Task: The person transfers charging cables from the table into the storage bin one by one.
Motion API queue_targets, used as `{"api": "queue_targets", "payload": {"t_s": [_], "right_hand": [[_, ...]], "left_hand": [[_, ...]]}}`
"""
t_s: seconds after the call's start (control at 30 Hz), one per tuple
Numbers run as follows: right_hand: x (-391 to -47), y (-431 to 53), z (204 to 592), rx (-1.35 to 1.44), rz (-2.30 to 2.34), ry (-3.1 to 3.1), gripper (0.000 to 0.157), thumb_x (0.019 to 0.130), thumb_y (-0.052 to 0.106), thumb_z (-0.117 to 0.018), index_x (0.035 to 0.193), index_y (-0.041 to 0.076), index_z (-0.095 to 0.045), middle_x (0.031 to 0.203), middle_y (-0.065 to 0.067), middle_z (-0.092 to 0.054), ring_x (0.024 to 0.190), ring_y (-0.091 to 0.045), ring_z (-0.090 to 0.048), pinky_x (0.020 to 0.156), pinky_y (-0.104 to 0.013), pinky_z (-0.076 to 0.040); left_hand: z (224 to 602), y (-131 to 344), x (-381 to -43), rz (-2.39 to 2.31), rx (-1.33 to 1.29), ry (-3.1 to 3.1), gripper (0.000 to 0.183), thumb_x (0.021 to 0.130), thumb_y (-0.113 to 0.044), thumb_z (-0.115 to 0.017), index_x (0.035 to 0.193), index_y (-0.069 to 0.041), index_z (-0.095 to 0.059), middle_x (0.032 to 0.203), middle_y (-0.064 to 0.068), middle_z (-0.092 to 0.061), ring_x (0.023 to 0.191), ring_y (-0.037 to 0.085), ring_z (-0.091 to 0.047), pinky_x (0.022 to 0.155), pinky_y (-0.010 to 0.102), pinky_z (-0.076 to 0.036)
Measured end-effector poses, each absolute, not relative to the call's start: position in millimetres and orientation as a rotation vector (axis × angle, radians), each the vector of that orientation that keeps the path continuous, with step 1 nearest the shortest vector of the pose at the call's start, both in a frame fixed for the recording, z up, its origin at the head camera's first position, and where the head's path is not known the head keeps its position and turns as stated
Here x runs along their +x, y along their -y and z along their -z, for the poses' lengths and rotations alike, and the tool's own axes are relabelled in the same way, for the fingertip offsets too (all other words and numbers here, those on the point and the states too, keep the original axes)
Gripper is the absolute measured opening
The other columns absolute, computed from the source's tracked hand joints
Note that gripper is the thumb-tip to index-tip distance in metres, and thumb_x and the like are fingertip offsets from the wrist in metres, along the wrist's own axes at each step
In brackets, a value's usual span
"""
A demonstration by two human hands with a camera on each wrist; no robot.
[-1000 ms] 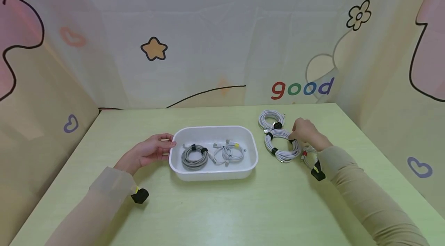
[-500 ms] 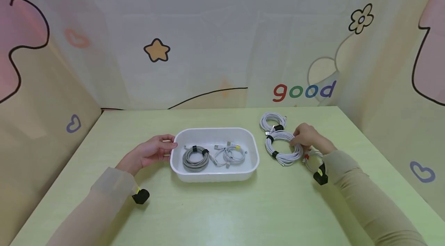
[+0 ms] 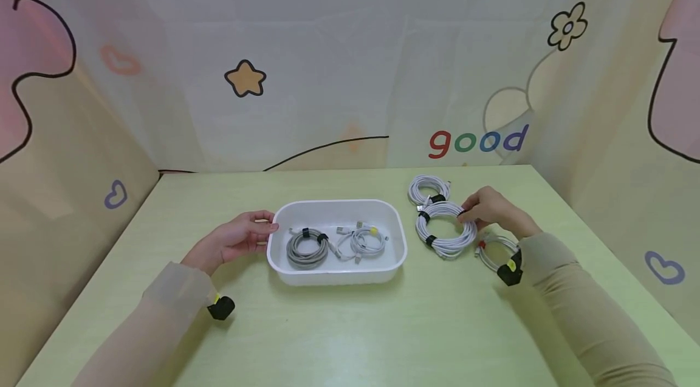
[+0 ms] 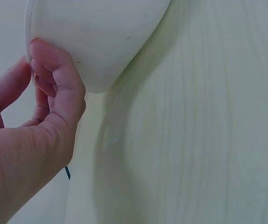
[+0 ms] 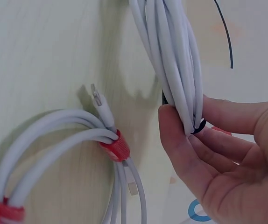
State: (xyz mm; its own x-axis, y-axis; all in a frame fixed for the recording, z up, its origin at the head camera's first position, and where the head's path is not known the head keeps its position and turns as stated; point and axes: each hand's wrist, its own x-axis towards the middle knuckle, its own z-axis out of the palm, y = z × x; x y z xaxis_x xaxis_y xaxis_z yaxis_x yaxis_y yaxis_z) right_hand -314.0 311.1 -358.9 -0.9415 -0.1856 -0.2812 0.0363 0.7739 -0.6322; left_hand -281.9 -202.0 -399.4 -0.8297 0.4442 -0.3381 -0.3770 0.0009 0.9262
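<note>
My left hand pinches the left rim of a white plastic tray, thumb inside and fingers under the rim outside, as the left wrist view shows. Inside the tray lie a grey coiled cable with black ties and a thin white coiled cable with a yellow tie. My right hand grips the right side of a large white coiled cable bound with black ties. In the right wrist view that coiled bundle is pinched between thumb and fingers, its strands seen edge-on.
A smaller white coil with a black tie lies just behind the gripped one. Near my right wrist rests a light cable with red ties, its connector pointing up in the wrist view. A printed curtain backs the table.
My right hand has shifted slightly right and now holds the large white coil, whose near right side looks lifted a little. The left hand and tray have stayed in place.
</note>
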Motion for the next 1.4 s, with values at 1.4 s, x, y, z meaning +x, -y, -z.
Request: {"api": "queue_targets", "payload": {"t_s": [1.4], "right_hand": [[-320.5, -297.7, 331.1, -0.220, 1.242, -2.493, 0.042, 0.091, 0.012, -0.065, 0.125, -0.011, -0.055, 0.092, -0.001, -0.067, 0.072, -0.008, -0.060, 0.071, -0.021, -0.056]], "left_hand": [[403.2, 202.2, -284.5, -1.872, 0.080, -1.733, 0.017, 0.097, -0.008, -0.055, 0.110, -0.010, -0.045, 0.092, -0.001, -0.063, 0.082, 0.010, -0.064, 0.073, 0.026, -0.056]]}}
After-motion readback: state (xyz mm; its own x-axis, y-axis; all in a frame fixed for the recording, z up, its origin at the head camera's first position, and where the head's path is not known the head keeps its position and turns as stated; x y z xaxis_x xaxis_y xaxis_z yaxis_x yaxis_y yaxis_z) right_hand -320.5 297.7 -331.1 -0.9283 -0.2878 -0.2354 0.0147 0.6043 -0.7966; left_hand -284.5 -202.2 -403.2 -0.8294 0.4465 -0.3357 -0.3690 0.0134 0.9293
